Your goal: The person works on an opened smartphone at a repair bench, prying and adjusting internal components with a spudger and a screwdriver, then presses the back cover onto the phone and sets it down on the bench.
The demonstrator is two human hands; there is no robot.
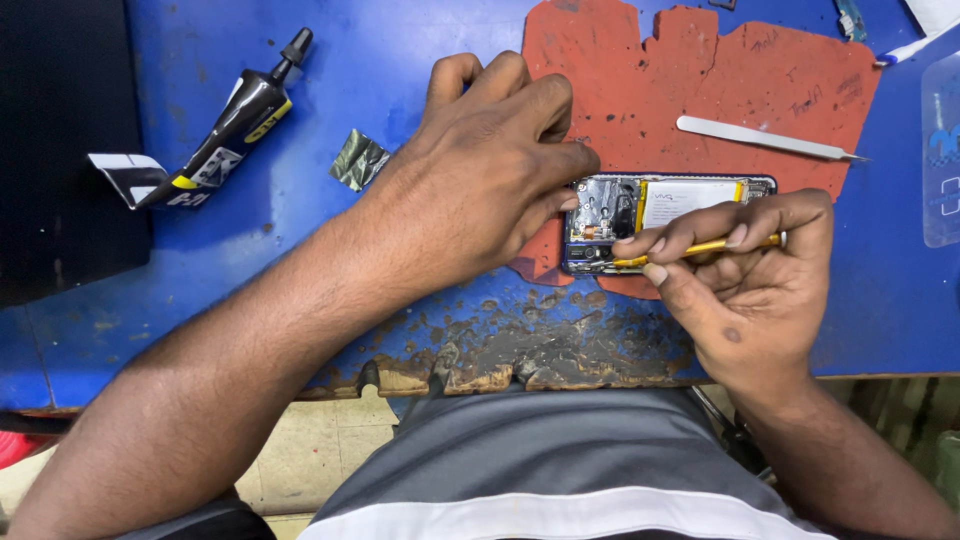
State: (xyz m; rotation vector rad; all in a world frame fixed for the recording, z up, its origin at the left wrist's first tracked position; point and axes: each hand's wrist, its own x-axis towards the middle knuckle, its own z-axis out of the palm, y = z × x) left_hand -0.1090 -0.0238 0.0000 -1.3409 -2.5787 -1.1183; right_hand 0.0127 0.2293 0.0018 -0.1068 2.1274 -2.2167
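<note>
Table (200, 300): blue, worn edge; red mat (720, 90) on top.
Left hand (490, 170): fingers curled, pressing opened phone (660, 205).
Right hand (745, 280): fingers pinching yellow tool (700, 247) over phone.

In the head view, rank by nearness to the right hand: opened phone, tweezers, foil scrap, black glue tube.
From the right hand:
1. Opened phone, under its fingers.
2. Tweezers, just above on the red mat.
3. Foil scrap, beyond the left hand.
4. Black glue tube, far left.

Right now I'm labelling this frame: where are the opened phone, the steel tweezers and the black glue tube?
Opened phone (690, 200), head view, on its white battery.
Steel tweezers (765, 138), head view, mid-shaft.
Black glue tube (240, 115), head view, on its body.
</note>
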